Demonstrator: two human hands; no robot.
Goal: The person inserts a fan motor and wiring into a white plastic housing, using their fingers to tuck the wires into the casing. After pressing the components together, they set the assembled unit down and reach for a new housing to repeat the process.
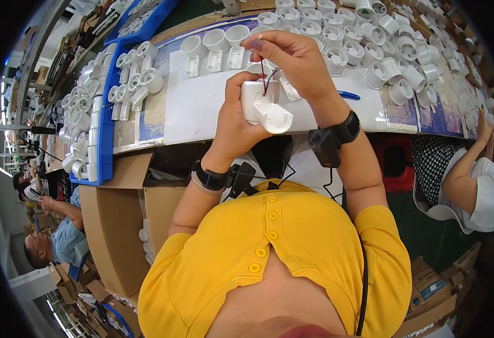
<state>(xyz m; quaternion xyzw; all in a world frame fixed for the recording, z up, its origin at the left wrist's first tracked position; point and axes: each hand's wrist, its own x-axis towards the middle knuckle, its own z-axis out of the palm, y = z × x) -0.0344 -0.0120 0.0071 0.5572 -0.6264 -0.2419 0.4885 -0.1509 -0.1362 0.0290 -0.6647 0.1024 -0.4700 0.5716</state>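
Note:
My left hand (pixel 231 125) is wrapped round a white plastic housing (pixel 249 102), held just above the table's near edge. From the housing's lower right a curved white flap (pixel 277 119) sticks out at a tilt. A red and a black wire (pixel 264 74) rise out of the housing. Above it, my right hand (pixel 305 59) pinches the upper end of the wires between thumb and fingers; a tiny pale tip shows there. Behind my hands, several white cups with flaps (pixel 215 42) stand in a row on the white sheet (pixel 188 110).
Many white cups (pixel 337 59) crowd the table's far and right side. A blue tool (pixel 349 96) lies right of my right wrist. At left stands a blue tray (pixel 107 127) of white parts, above an open cardboard box (pixel 109 236). Another person's arm (pixel 472 152) reaches in at right.

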